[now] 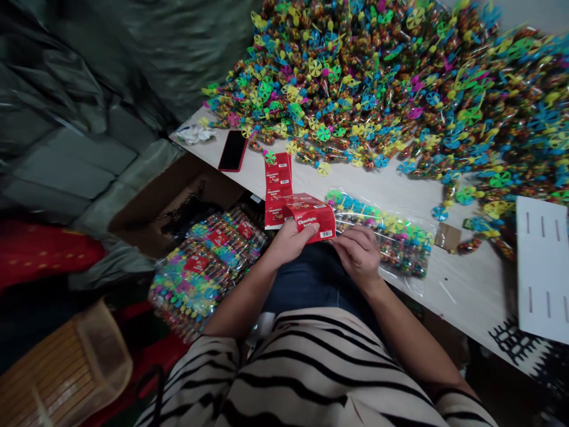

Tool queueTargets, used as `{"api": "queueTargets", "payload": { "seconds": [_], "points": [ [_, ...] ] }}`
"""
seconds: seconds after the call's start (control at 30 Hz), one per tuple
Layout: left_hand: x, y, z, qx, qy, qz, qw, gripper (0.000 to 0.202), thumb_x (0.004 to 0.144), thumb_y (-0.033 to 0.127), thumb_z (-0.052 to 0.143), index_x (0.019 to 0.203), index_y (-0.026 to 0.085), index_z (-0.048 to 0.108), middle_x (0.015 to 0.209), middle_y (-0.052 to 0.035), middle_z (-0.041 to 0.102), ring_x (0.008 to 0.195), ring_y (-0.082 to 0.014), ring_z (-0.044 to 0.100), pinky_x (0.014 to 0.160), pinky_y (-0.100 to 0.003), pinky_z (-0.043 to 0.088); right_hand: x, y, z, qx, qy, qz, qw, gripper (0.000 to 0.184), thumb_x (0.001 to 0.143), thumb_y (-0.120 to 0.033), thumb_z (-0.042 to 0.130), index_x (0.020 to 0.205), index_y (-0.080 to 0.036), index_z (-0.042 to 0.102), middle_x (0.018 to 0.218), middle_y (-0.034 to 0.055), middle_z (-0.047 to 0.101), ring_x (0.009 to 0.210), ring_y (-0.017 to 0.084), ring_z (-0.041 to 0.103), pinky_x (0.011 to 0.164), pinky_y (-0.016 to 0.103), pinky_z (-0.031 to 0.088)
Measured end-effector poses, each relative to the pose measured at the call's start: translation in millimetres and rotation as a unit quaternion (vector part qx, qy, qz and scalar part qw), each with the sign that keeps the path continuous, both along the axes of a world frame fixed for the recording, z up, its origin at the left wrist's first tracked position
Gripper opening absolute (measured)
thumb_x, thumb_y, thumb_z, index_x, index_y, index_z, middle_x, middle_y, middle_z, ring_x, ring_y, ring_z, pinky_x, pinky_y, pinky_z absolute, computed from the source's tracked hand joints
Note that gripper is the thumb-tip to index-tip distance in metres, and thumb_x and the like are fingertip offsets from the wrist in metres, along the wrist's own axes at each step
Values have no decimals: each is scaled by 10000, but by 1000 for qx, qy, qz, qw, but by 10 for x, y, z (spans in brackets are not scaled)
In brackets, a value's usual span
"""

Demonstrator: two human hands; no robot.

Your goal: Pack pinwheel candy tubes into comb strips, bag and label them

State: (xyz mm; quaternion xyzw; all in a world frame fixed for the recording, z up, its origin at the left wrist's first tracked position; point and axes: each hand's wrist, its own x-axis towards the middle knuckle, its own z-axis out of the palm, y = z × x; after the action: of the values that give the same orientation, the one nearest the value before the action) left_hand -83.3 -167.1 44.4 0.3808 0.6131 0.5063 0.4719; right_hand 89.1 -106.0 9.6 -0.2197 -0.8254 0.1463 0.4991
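Red printed card strip [278,188] lies mostly on the worktop [471,284], its long axis running away from the person; the near end is folded over and lifted into a short flap [310,214] that slants across in front of the body, down toward the person's right. Left hand [293,243] is the nearer and is pinching the flap, thumb on top and fingers curled beneath. Right hand [358,255] sits just beyond the flap's barcode end, fingers [351,240] curled over a clear plastic bag [382,234] of candy tubes with pinwheel tops; whether it grips the film or only rests there, I cannot tell. Flap and strip both read "Chocolate" plus a second word, probably "beans"; smaller print is illegible. A barcode [326,235] shows at the flap's right end. Beyond lies a large heap of loose pinwheel candy tubes [355,89]. At left, a phone [233,150] in a red case lies on the worktop, and red-labelled bundles of tubes [207,273] sit below its edge, left of the person's lap.
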Motion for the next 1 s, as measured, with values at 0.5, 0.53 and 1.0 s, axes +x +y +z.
{"api": "queueTargets", "payload": {
  "seconds": [0.5,0.53,1.0],
  "points": [
    [12,13,10,4,-7,6,1000,359,783,381,622,1010,111,688,1015,-85,709,1009,-253,629,951,-373,466,40,31,-84,61,-38,4,997,279,853,-134,709,1095,-259,651,967,39,675,921,192,580,825,347,524],
    [14,15,12,5,-13,6,1000,361,780,377,624,1014,110,690,1017,-86,711,1018,-257,627,957,-377,462,43,33,-95,68,-39,12,997,284,857,-118,698,1096,-266,654,967,34,675,914,187,580,824,341,523],
    [6,55,-58,-21,-93,9,995,435,686,376,710,1045,132,697,949,-77,727,953,-253,654,941,-380,467,94,4,-156,101,-40,35,994,227,917,-118,590,1023,-297,680,946,14,689,898,177,589,875,374,479]
  ]
}}
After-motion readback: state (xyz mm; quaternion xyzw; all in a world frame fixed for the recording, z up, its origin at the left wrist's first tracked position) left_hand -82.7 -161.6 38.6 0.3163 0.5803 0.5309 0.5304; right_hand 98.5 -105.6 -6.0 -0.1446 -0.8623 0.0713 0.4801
